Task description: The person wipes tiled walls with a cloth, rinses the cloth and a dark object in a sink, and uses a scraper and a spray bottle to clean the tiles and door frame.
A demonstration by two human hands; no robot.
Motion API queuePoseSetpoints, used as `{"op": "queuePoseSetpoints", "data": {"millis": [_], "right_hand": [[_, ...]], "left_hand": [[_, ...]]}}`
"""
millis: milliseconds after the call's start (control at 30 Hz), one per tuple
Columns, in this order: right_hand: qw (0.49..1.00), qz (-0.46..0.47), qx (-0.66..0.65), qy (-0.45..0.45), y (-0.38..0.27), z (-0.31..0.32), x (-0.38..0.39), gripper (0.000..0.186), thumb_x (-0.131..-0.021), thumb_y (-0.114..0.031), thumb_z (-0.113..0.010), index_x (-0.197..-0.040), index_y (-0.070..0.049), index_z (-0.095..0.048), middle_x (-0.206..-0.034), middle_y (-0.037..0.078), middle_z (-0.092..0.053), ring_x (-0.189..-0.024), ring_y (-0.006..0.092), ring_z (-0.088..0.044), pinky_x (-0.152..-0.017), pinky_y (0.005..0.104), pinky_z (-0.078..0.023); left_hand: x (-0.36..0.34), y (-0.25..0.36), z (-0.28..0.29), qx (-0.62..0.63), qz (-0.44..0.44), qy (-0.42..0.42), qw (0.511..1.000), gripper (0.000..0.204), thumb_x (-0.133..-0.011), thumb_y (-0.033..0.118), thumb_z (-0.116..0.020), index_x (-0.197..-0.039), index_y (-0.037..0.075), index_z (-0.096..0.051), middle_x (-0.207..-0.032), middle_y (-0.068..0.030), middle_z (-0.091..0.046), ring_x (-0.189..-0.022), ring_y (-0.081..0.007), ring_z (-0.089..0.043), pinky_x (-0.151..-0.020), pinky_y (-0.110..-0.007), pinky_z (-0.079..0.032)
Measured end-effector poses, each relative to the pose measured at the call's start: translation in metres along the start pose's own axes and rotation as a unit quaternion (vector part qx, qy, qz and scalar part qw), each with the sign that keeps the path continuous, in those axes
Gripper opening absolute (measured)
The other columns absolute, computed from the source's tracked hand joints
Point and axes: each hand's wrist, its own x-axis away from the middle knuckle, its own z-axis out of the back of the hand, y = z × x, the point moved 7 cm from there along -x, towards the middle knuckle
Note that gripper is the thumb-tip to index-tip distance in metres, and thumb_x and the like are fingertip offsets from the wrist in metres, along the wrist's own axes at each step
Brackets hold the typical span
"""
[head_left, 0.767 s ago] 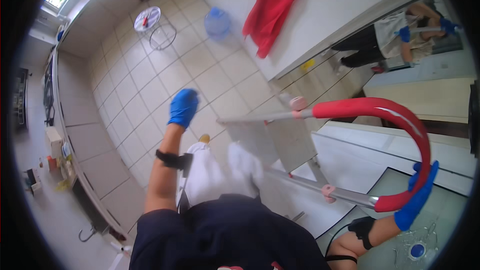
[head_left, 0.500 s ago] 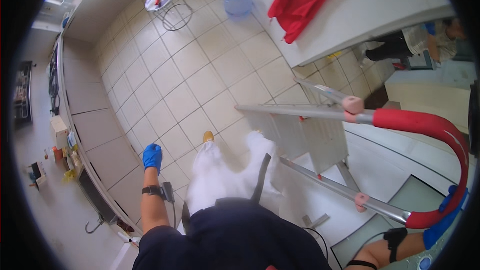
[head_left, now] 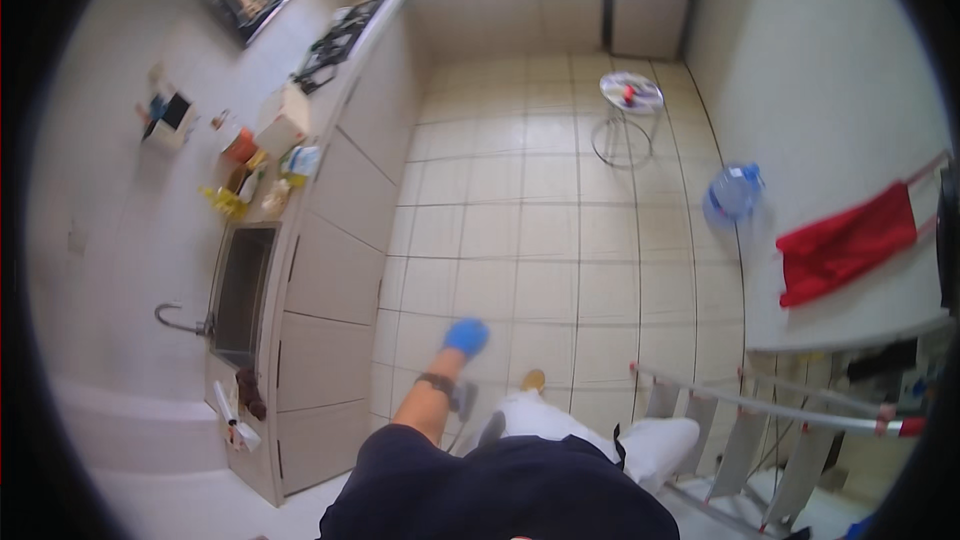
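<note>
My left hand (head_left: 467, 337), in a blue glove, hangs over the tiled floor in front of my body. It is smeared by motion, so its fingers cannot be made out, and I see nothing held in it. A dark strap with a small device (head_left: 462, 398) sits on that wrist. To my right stands an aluminium stepladder (head_left: 735, 465) with flat treads and a red-covered rail end (head_left: 910, 427). Only a sliver of blue glove, probably my right hand (head_left: 860, 527), shows at the lower right rim; its fingers are hidden.
A counter with a sink (head_left: 245, 290), a curved tap (head_left: 178, 320) and a stove (head_left: 340, 45) runs along the left. Ahead stand a round stool (head_left: 632, 92) and a blue water jug (head_left: 735, 192). A red cloth (head_left: 845, 245) hangs at the right.
My view has swung left, bringing the sink counter nearer the middle and the stepladder toward the lower right. My right hand, earlier on the ladder's red rail, has nearly left the picture.
</note>
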Motion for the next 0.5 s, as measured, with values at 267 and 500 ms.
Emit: {"op": "queuePoseSetpoints", "data": {"millis": [267,500], "right_hand": [[0.986,0.086,0.041,-0.139,-0.163,-0.117,-0.114,0.056,-0.087,-0.04,-0.054,-0.124,0.002,-0.047,-0.119,0.017,-0.055,-0.112,0.0254,-0.051,-0.096,0.0332,-0.037],[0.986,0.064,0.147,0.036,-0.302,-0.128,-0.199,0.056,-0.087,-0.043,-0.053,-0.121,0.002,-0.048,-0.103,0.017,-0.063,-0.096,0.0256,-0.061,-0.083,0.0359,-0.048]], "left_hand": [[-0.001,-0.25,0.03,-0.065,-0.019,0.048,0.997,0.031,-0.078,0.035,-0.054,-0.081,0.007,-0.065,-0.087,-0.018,-0.063,-0.081,-0.0345,-0.061,-0.071,-0.041,-0.05],[0.041,-0.382,0.039,0.156,0.202,0.139,0.957,0.026,-0.083,0.028,-0.05,-0.078,0.006,-0.063,-0.078,-0.0182,-0.063,-0.073,-0.0333,-0.063,-0.062,-0.042,-0.051]]}}
